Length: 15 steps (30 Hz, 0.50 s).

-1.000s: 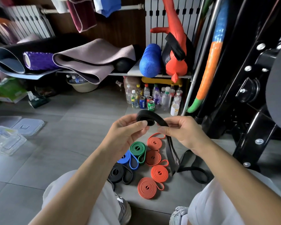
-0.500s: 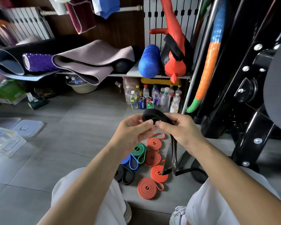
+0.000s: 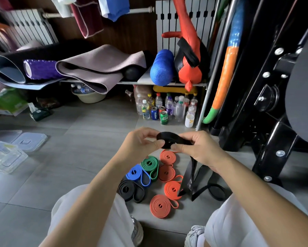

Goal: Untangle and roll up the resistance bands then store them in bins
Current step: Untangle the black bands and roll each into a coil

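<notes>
Band in work: black band (image 3: 169,138), small coil started, sits btw our two hands, touching both.
L side: left hand (image 3: 140,143) pinches the coil's left edge, thumb in front, fingers curled behind.
R side: right hand (image 3: 198,151) pinches the coil's right part, thumb on top where the strap feeds in.
Coil axis: long side runs left-right across the gap btw the hands; no. of turns we can't tell.
Tail: loose tail (image 3: 189,177) drops from under the right hand toward the floor (image 3: 82,157), long axis near vertical. Its far end lies as a loop on the floor, below & to the right of that wrist.
Nearer hand: right is nearer the tail, left is nearer the coil core.
Next, our guess: left turns the coil, right guides strap in flat. A twist shows low in the tail & prob needs flattening first.
Done rolls: rolled bands (image 3: 161,205) in orange, green, blue & black lie on the floor right below both hands.
Bins: clear bins (image 3: 5,155) sit far out left of the left hand, well apart.
</notes>
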Available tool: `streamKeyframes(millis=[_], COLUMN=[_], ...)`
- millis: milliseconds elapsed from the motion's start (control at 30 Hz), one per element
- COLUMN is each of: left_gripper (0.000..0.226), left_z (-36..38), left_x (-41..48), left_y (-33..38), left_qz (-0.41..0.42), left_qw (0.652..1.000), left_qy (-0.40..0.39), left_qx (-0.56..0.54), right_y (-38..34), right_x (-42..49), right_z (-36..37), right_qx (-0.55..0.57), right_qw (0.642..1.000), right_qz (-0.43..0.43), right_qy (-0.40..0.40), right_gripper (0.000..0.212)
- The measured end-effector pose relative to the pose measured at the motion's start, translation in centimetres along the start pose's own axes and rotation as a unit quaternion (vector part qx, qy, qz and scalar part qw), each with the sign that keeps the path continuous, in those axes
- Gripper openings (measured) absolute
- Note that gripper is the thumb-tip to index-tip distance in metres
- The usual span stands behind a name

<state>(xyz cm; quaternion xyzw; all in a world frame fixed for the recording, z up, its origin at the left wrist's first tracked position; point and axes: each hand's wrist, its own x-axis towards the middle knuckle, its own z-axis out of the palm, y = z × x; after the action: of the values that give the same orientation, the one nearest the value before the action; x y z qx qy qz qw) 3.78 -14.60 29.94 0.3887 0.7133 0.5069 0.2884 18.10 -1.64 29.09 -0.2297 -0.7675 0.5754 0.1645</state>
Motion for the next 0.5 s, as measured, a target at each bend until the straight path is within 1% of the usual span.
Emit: streamKeyframes(millis=[100,133,167,233,300,367,500], left_gripper=[0.043,0.044,0.041,0.032,0.032,0.035,0.023], left_z=[-0.1,-0.1,0.1,0.5,0.6,0.5,0.4], left_x=[-0.4,-0.5,-0.6,-0.7,-0.6,-0.6,-0.5], left_y=[-0.6,-0.7,-0.9,-1.1,-1.2,-1.4,-1.4], left_qz=[0.043,0.046,0.046,0.047,0.048,0.043,0.03], left_qw=[0.993,0.989,0.984,0.976,0.974,0.979,0.984], left_qy=[-0.032,-0.05,-0.064,-0.068,-0.06,-0.066,-0.069], left_qx=[0.109,0.134,0.159,0.203,0.212,0.189,0.161], right_y=[0.4,0.6,0.7,0.7,0.8,0.9,0.8], right_x=[0.0,0.0,0.1,0.2,0.3,0.3,0.2], right_z=[0.1,0.2,0.3,0.4,0.4,0.4,0.7], right_qx=[-0.073,-0.09,-0.102,-0.11,-0.115,-0.127,-0.14], right_qw=[0.997,0.995,0.994,0.992,0.991,0.989,0.984], right_qz=[0.011,0.01,0.006,0.003,0.005,0.008,0.014], right_qy=[-0.039,-0.046,-0.05,-0.056,-0.061,-0.07,-0.105], right_gripper=[0.014,0.015,0.014,0.014,0.015,0.015,0.023])
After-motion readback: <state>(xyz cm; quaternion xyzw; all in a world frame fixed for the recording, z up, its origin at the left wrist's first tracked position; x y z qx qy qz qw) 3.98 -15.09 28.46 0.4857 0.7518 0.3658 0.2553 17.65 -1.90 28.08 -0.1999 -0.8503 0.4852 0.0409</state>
